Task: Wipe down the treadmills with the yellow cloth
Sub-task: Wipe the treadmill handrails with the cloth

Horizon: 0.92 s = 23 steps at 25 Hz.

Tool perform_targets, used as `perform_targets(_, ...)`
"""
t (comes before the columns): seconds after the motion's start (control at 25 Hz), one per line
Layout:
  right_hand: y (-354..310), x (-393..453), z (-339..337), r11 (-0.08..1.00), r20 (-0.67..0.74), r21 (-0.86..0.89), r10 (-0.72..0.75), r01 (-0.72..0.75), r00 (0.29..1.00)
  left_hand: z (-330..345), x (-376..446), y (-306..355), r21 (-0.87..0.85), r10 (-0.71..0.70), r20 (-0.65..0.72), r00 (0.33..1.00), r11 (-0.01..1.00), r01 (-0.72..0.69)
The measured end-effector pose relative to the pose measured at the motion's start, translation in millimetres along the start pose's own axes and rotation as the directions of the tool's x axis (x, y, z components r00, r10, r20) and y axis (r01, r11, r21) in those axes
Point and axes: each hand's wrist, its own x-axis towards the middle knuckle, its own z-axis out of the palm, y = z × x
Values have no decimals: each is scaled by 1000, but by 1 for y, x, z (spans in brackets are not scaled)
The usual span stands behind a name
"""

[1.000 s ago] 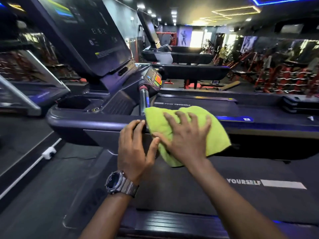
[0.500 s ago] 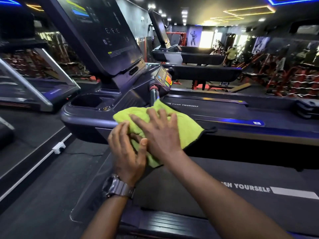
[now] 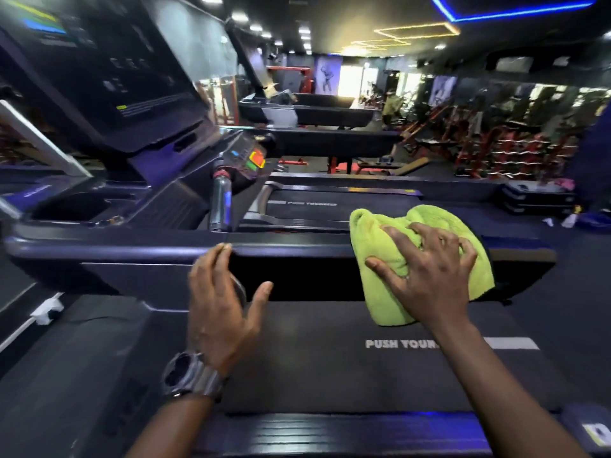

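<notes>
Pressing the yellow cloth [image 3: 390, 259] onto the treadmill rail [image 3: 291, 251], my right hand [image 3: 429, 279] bunches it; my left hand [image 3: 220, 305], fingers relaxed, touches the rail well apart.

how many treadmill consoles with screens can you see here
2. The near treadmill's console screen fills the upper left; a second treadmill's screen stands farther back, seen edge-on. More may be hidden beyond it.

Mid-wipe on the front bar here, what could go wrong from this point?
1. The yellow cloth is bunched under the right hand, so part of the handrail may get skipped.
2. A loose flap hangs below the rail over the belt and might drag or slip free.
3. The left hand rests fingertips on the rail and could leave prints on the wiped stretch.
</notes>
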Motion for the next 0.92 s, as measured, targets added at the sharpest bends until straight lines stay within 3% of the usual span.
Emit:
perform_targets(0.24, 111, -4, 2, 968, -111, 26, 250, -249, 962, -9, 6, -8, 61, -11, -18, 1000, 998, 12)
perform_targets(0.4, 106, 6, 5, 879, -176, 130, 476, -459, 861, -2, 8, 16, 84, 83, 22, 996, 993, -84)
perform_targets(0.48, 66, 8, 5, 894, -170, 132, 445, -427, 879, 12, 12, 41, 72, 164, 124, 979, 982, -174)
perform_targets(0.6, -14, 2, 2, 980, -90, 133, 160, -147, 983, 38, 14, 82, 71, 233, 235, 944, 964, -256)
perform_targets(0.72, -8, -2, 5, 989, -100, 141, -28, 42, 995, 49, 19, 106, 82, 265, 296, 918, 950, -301)
perform_targets(0.8, 46, -4, 7, 995, -126, 102, 13, 0, 992, 50, 21, 109, 90, 277, 318, 907, 943, -319)
perform_targets(0.92, 71, -1, 6, 942, -146, 152, 320, -298, 936, 49, 26, 115, 72, 306, 320, 897, 936, -345)
